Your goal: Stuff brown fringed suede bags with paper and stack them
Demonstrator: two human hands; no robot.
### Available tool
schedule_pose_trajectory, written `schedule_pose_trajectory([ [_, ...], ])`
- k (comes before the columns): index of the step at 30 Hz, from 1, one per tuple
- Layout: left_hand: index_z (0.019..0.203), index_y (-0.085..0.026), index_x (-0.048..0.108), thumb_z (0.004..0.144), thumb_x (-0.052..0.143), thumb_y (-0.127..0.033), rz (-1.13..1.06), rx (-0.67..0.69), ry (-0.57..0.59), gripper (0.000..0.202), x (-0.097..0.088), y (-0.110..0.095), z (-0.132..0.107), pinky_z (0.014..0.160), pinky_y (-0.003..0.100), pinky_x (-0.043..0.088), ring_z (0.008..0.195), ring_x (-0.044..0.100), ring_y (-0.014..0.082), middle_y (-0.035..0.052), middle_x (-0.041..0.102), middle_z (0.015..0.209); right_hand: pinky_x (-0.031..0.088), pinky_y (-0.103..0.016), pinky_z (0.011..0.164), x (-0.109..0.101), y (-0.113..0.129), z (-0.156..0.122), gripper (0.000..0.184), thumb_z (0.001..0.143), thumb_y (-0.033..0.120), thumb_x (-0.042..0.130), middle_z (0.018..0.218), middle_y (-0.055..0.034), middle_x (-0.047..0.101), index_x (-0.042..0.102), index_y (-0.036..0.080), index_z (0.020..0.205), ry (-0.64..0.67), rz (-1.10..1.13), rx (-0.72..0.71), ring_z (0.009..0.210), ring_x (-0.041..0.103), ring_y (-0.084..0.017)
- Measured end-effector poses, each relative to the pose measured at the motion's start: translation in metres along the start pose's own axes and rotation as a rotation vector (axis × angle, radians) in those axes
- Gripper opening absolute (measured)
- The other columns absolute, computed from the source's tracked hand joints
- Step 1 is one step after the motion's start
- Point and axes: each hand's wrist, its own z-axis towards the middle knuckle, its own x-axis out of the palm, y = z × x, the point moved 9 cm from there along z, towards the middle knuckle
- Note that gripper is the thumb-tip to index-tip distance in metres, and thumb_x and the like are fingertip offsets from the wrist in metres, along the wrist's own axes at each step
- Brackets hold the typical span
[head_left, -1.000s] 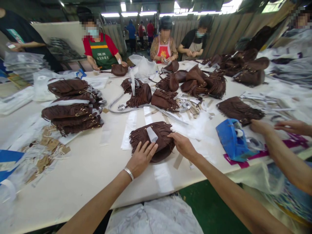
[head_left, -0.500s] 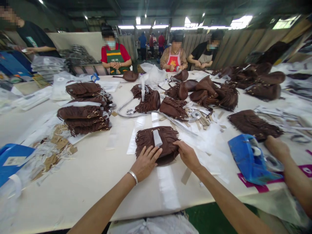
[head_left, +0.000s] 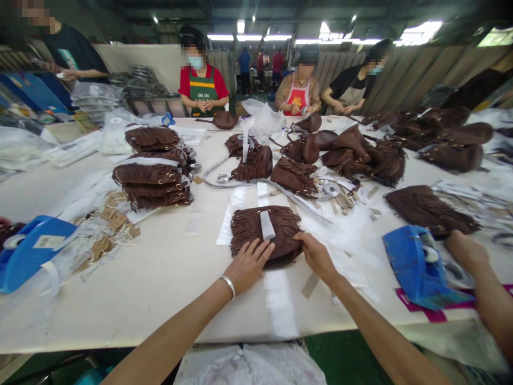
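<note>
A brown fringed suede bag (head_left: 248, 227) lies flat on the white table (head_left: 152, 289) just in front of me, with a white paper strip (head_left: 266, 224) across its middle. My left hand (head_left: 250, 263), a silver bracelet on its wrist, presses flat on the bag's near left edge with fingers spread. On the bag's near right edge rests my right hand (head_left: 316, 255), fingers curled down onto the fringe. A long white paper band (head_left: 278, 302) runs under the bag toward me.
A stack of brown bags (head_left: 154, 174) stands at left, more bags (head_left: 344, 152) heaped beyond. A blue basket (head_left: 417, 267) sits at right beside another person's hand (head_left: 465, 251). Paper tags (head_left: 104, 235) litter the left. Several workers stand at the far edge.
The view has swung left and up. My hands have stayed on the fringed bag. The other person's hand at right has drawn in beside the blue basket.
</note>
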Motion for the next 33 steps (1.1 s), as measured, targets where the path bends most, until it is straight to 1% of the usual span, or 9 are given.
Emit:
schedule_pose_trajectory([
  [5, 0.152, -0.026, 0.016, 0.091, 0.053, -0.041, -0.03, 0.026, -0.008, 0.073, 0.003, -0.005, -0.011, 0.116, 0.051, 0.02, 0.144, 0.025, 0.0292, 0.0072, 0.033, 0.156, 0.053, -0.04, 0.093, 0.008, 0.004, -0.011, 0.041, 0.08, 0.001, 0.035, 0.114, -0.0076, 0.062, 0.055, 0.021, 0.109, 0.054, -0.092, -0.011, 0.111, 0.06, -0.022],
  [8, 0.15, -0.026, 0.021, 0.092, 0.052, -0.042, -0.062, 0.016, -0.034, 0.068, 0.006, -0.005, -0.015, 0.117, 0.053, 0.017, 0.145, 0.023, 0.0298, 0.0069, 0.033, 0.156, 0.054, -0.04, 0.094, 0.009, 0.012, -0.013, 0.046, 0.077, -0.001, 0.036, 0.12, -0.0092, 0.061, 0.057, 0.02, 0.112, 0.164, -0.205, -0.058, 0.113, 0.06, -0.022],
  [11, 0.15, -0.025, 0.023, 0.093, 0.048, -0.043, -0.117, 0.013, -0.049, 0.065, 0.003, -0.002, -0.018, 0.119, 0.052, 0.015, 0.145, 0.022, 0.0291, 0.0065, 0.032, 0.156, 0.051, -0.043, 0.098, -0.001, 0.031, 0.001, 0.053, 0.075, -0.002, 0.037, 0.126, -0.0108, 0.061, 0.058, 0.02, 0.119, 0.227, -0.358, -0.124, 0.116, 0.059, -0.024],
  [14, 0.149, -0.025, 0.025, 0.094, 0.042, -0.049, -0.189, 0.003, -0.051, 0.062, -0.004, 0.0, -0.019, 0.119, 0.053, 0.017, 0.145, 0.022, 0.0288, 0.0065, 0.033, 0.156, 0.045, -0.048, 0.105, -0.007, 0.059, 0.03, 0.062, 0.08, 0.001, 0.04, 0.144, -0.0143, 0.047, 0.045, 0.018, 0.139, 0.137, -0.468, -0.207, 0.13, 0.047, -0.028],
  [17, 0.146, -0.025, 0.033, 0.095, 0.036, -0.054, -0.247, -0.017, -0.064, 0.059, -0.011, 0.001, -0.019, 0.118, 0.053, 0.021, 0.143, 0.027, 0.0282, 0.0066, 0.038, 0.153, 0.042, -0.051, 0.106, 0.017, 0.081, 0.055, 0.068, 0.084, 0.003, 0.042, 0.154, -0.0138, 0.033, 0.032, 0.02, 0.149, 0.13, -0.552, -0.364, 0.139, 0.035, -0.03],
  [21, 0.137, -0.028, 0.047, 0.096, 0.034, -0.053, -0.275, -0.092, -0.115, 0.05, -0.016, 0.007, -0.014, 0.114, 0.049, 0.029, 0.135, 0.039, 0.0257, 0.0047, 0.051, 0.143, 0.046, -0.048, 0.103, 0.06, 0.085, 0.065, 0.057, 0.085, 0.004, 0.047, 0.144, -0.0136, 0.049, 0.047, 0.018, 0.14, 0.178, -0.607, -0.568, 0.133, 0.045, -0.029],
  [28, 0.123, -0.028, 0.058, 0.096, 0.041, -0.045, -0.366, -0.121, -0.19, 0.036, -0.025, 0.018, -0.01, 0.104, 0.043, 0.041, 0.122, 0.051, 0.0217, 0.0028, 0.062, 0.127, 0.056, -0.04, 0.092, 0.073, 0.074, 0.057, 0.045, 0.081, 0.001, 0.045, 0.12, -0.0156, 0.066, 0.059, 0.015, 0.121, 0.012, -0.603, -0.45, 0.11, 0.064, -0.026],
  [30, 0.113, -0.026, 0.061, 0.095, 0.043, -0.038, -0.379, -0.147, -0.226, 0.028, -0.017, 0.025, -0.007, 0.098, 0.041, 0.046, 0.112, 0.057, 0.0207, 0.0034, 0.066, 0.117, 0.058, -0.04, 0.088, 0.083, 0.072, 0.05, 0.045, 0.076, -0.001, 0.046, 0.118, -0.0146, 0.067, 0.061, 0.017, 0.114, -0.002, -0.642, -0.449, 0.105, 0.066, -0.027],
  [33, 0.103, -0.023, 0.063, 0.09, 0.045, -0.026, -0.334, -0.264, -0.284, 0.022, 0.011, 0.044, 0.014, 0.084, 0.042, 0.055, 0.097, 0.064, 0.0221, 0.0074, 0.07, 0.102, 0.061, -0.037, 0.079, 0.093, 0.058, 0.042, 0.048, 0.068, -0.001, 0.047, 0.114, -0.0113, 0.07, 0.064, 0.023, 0.107, -0.1, -0.668, -0.52, 0.096, 0.069, -0.027],
])
